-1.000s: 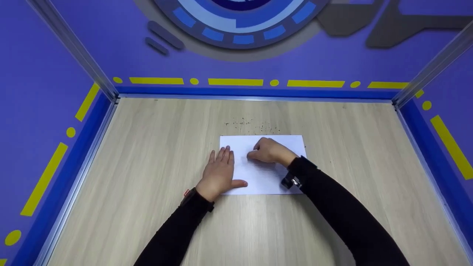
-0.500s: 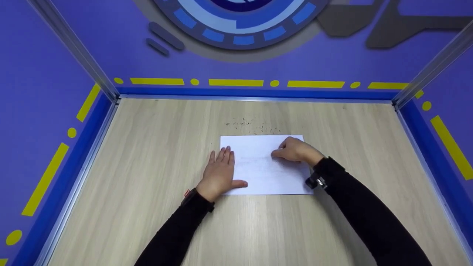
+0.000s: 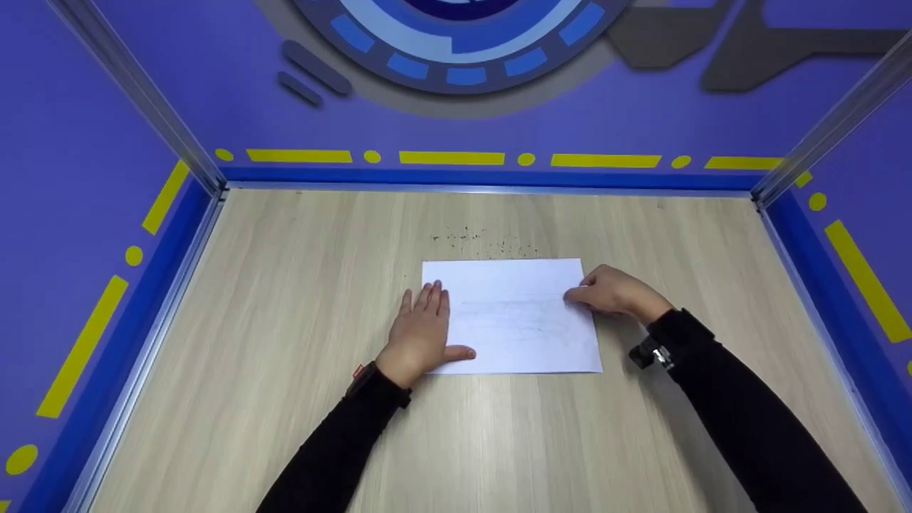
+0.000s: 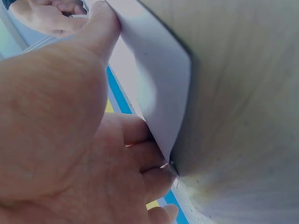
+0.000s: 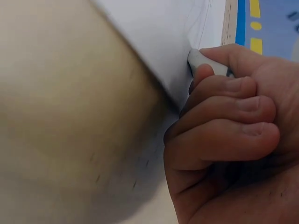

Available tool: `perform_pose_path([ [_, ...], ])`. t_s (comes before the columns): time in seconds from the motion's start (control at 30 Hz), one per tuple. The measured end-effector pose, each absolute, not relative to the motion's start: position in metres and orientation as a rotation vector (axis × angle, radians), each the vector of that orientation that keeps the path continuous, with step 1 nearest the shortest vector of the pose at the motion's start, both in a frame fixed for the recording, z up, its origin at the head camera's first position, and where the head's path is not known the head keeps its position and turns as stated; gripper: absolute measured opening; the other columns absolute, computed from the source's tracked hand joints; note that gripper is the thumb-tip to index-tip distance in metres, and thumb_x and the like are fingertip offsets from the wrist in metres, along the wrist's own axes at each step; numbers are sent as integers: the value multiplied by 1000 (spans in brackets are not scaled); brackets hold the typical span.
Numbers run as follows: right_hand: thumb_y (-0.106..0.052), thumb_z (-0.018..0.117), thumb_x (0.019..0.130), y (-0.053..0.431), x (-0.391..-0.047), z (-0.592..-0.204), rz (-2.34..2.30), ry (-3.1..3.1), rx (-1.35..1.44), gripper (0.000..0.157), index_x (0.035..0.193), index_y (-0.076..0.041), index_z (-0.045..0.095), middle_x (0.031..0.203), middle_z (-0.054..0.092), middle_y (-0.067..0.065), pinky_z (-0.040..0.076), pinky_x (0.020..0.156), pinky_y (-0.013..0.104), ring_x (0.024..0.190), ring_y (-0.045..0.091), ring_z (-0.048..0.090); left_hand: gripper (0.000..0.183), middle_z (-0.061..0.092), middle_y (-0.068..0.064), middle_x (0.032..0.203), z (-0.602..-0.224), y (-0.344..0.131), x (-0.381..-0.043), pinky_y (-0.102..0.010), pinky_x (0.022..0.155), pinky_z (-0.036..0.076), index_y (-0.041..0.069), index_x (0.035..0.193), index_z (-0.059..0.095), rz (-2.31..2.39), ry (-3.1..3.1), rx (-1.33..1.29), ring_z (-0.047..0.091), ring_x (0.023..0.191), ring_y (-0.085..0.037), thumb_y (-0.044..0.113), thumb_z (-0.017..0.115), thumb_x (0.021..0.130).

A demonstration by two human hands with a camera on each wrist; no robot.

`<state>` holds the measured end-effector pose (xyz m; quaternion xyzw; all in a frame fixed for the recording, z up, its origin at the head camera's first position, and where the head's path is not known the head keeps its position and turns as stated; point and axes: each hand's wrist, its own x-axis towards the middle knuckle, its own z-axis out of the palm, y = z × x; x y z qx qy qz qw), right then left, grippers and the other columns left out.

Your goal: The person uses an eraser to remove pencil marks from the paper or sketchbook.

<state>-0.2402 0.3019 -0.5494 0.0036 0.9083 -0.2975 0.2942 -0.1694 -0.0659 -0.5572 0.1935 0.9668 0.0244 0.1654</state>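
Observation:
A white sheet of paper lies on the wooden table, with faint grey smudges and pencil lines across its middle. My left hand rests spread over the paper's left side, thumb stretched out along the lower part. At the right edge of the sheet, my right hand pinches a small whitish eraser between thumb and forefinger, its other fingers curled in. The eraser's rounded end meets the paper in the right wrist view; the head view hides it behind the fingers. In the left wrist view the paper's near edge bows slightly up.
Dark eraser crumbs are scattered on the table just beyond the paper's far edge. Blue-purple panels with yellow dashes wall the table at the back and both sides, joined by metal rails.
My right hand has slid rightward across the paper, from near its middle to its right edge, with the eraser in its fingers. The left hand has stayed in place.

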Motion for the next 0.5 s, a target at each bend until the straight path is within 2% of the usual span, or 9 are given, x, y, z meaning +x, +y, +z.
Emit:
perform_pose_path([
  [0.2, -40, 71, 102, 316, -237, -550, -832, 2413, 25, 50, 60, -20, 53, 53, 43, -11, 32, 47, 26, 48, 10, 39, 126, 18, -23, 184, -557, -67, -171, -60, 143, 13, -3, 174, 23, 67, 2762, 547, 17, 174, -38, 85, 63, 93],
  [0.5, -39, 66, 105, 311, -233, -547, -838, 2396, 45, 49, 63, -18, 53, 55, 46, -8, 32, 48, 26, 49, 10, 42, 127, 18, -24, 184, -556, -65, -170, -60, 143, 12, -4, 174, 23, 79, 2760, 551, 17, 174, -39, 85, 64, 92],
])
